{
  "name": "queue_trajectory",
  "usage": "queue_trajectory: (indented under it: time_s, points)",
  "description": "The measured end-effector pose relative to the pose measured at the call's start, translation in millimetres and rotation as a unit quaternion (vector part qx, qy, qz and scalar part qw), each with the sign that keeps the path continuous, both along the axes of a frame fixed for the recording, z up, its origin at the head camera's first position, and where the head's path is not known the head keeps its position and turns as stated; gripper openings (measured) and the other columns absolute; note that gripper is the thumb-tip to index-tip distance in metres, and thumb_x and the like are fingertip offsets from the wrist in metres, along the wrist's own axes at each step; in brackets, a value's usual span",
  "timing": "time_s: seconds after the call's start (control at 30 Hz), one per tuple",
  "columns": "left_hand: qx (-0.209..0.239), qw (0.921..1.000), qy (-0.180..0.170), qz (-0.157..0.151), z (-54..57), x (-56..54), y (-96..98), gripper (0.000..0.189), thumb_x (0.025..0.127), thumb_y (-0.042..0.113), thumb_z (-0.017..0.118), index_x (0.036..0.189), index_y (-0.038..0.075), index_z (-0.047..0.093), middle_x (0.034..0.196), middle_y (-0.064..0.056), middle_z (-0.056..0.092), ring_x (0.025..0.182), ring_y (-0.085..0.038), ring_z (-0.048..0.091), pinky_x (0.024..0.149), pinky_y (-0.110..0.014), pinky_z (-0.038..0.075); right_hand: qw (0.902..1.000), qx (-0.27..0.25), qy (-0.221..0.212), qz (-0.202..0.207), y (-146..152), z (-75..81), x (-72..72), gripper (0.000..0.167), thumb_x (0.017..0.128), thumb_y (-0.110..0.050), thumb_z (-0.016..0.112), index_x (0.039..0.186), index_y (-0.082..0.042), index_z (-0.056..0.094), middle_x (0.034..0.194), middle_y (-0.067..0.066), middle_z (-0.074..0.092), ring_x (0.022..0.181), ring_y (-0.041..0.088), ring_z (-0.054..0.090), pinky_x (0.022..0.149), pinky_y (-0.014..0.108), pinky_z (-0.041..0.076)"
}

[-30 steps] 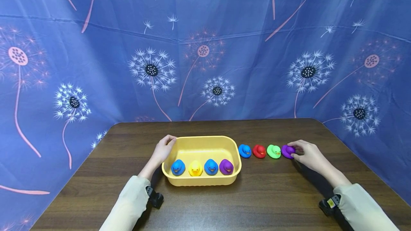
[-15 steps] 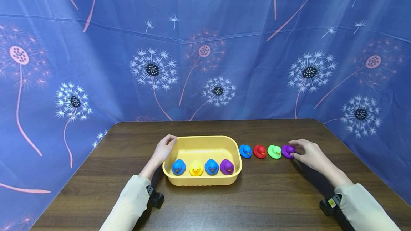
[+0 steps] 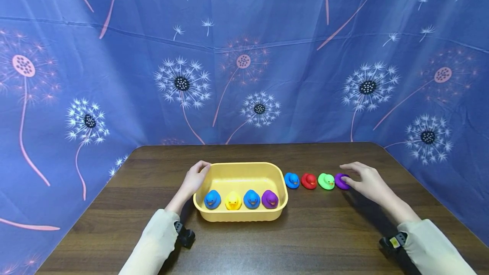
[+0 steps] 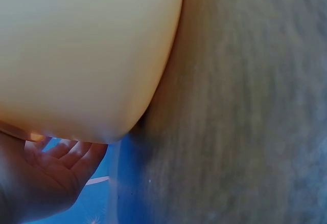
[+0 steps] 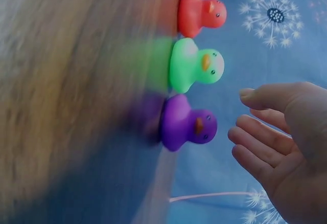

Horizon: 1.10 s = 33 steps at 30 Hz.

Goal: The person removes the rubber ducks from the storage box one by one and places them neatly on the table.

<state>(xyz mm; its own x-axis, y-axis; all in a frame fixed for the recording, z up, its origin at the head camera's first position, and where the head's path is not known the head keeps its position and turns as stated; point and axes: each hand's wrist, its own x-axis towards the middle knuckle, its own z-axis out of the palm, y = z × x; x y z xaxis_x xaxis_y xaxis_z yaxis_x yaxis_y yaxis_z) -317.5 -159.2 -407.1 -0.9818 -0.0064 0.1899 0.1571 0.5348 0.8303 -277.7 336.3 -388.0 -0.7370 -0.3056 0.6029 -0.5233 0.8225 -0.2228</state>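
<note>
While a blue dandelion-print cloth (image 3: 305,109) fills the upper frame, a dark wood-grain table (image 3: 275,249) spans the bottom. At lower centre, the left hand (image 3: 195,179) touches a yellow tub's (image 3: 238,216) upper-left rim; its fingertips are hidden, so I cannot tell whether it grips. At right, the right hand's (image 3: 367,182) fingers extend loosely, its thumb partly covering the row-end purple duck (image 5: 186,124), beside a green duck (image 3: 326,181), red duck (image 3: 309,181) and blue duck (image 3: 291,180). Four more rubber ducks (image 3: 251,199) sit inside the tub. Only the right wrist view shows a gap between fingers and purple duck.
</note>
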Motion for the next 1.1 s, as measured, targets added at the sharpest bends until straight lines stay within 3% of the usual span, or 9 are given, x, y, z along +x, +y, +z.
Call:
queue_trajectory:
  time_s: [0.33,0.7,0.9,1.1]
  points:
    - [0.006,1.0,0.0,0.002,-0.7,-0.2,0.5,0.026,0.098,0.022,0.047,0.111,0.005,0.061,0.114,-0.015,0.063,0.104,-0.029,0.057,0.089,-0.043,0.044,0.9993,-0.003,0.026,0.025,-15.9,3.8,1.0,0.034,0.068,-0.002,0.079,0.101,-0.003,0.068,0.096,0.008,0.069,0.087,0.028,0.064,0.075,0.02,0.044]
    - [0.003,0.9999,0.01,-0.005,-0.5,-0.2,0.1,0.025,0.099,0.021,0.046,0.11,0.005,0.062,0.11,-0.014,0.064,0.101,-0.027,0.058,0.086,-0.041,0.045,0.998,-0.01,0.035,0.053,-34.5,6.8,1.5,0.034,0.068,0.001,0.077,0.101,-0.003,0.068,0.096,0.007,0.069,0.089,0.026,0.063,0.082,0.005,0.034]
    - [0.004,0.9999,0.012,-0.004,0.1,0.5,-0.2,0.025,0.098,0.02,0.047,0.11,0.005,0.062,0.111,-0.015,0.064,0.102,-0.028,0.058,0.086,-0.042,0.045,0.9976,-0.007,0.026,0.064,-43.9,9.9,2.7,0.036,0.068,0.001,0.077,0.103,-0.004,0.068,0.098,0.006,0.069,0.087,0.021,0.061,0.078,0.008,0.037]
    - [0.008,0.9999,0.01,-0.004,0.3,0.8,0.0,0.025,0.098,0.021,0.047,0.11,0.005,0.062,0.112,-0.014,0.063,0.103,-0.028,0.058,0.087,-0.042,0.045,0.9969,-0.003,0.01,0.078,-55.2,11.9,3.9,0.039,0.068,0.004,0.076,0.106,-0.003,0.067,0.101,0.007,0.068,0.076,0.012,0.056,0.064,0.023,0.044]
